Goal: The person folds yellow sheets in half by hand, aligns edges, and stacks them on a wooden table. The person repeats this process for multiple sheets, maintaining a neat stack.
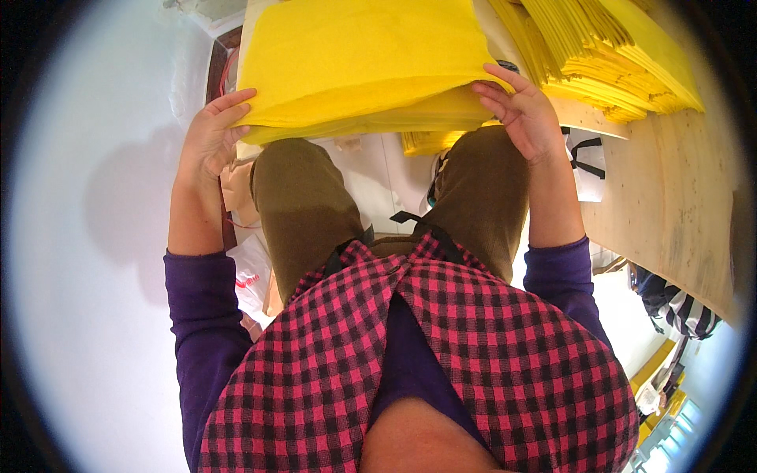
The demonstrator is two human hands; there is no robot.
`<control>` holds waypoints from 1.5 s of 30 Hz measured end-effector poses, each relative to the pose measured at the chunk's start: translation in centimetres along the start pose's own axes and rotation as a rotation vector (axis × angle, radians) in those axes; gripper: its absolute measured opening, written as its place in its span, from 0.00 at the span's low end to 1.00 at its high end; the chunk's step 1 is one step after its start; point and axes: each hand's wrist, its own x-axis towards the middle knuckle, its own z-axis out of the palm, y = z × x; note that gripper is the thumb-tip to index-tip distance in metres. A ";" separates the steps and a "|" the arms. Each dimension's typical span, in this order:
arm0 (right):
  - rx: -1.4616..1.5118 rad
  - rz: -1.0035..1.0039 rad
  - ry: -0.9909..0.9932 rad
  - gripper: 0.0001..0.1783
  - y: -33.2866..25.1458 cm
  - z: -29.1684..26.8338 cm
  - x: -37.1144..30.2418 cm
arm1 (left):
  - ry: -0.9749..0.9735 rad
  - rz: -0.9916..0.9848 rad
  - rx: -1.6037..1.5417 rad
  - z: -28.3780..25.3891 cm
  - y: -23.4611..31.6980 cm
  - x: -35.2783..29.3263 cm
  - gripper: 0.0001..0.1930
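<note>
A wide yellow cloth piece [363, 59], perhaps in more than one layer, lies across the work table in front of me, its near edge sagging open above my knees. At the near left corner, my left hand [214, 132] pinches the cloth edge between thumb and fingers. My right hand [522, 114] grips the near right corner, with the index finger stretched along the top and the other fingers curled at the side. Between the hands, the front edge parts into an upper and a lower layer.
A thick stack of folded yellow cloth pieces [607, 63] stands on the wooden table [662, 181] to the right. More yellow cloth [430, 143] shows below the near edge, between my knees. A white wall [87, 236] runs along the left. A plastic bag [251, 272] sits low beside my left leg.
</note>
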 end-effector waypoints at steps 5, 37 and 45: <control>-0.057 0.029 -0.048 0.28 0.5 -0.9 -0.1 | 0.018 0.018 0.073 0.6 -0.3 -0.6 0.14; -0.581 -0.166 -0.038 0.23 0.8 -2.2 1.2 | -0.038 0.100 -0.246 0.1 0.0 -2.2 0.21; -0.890 -0.551 0.130 0.13 1.1 -2.7 2.9 | -0.055 0.162 -0.053 0.1 0.2 -2.0 0.23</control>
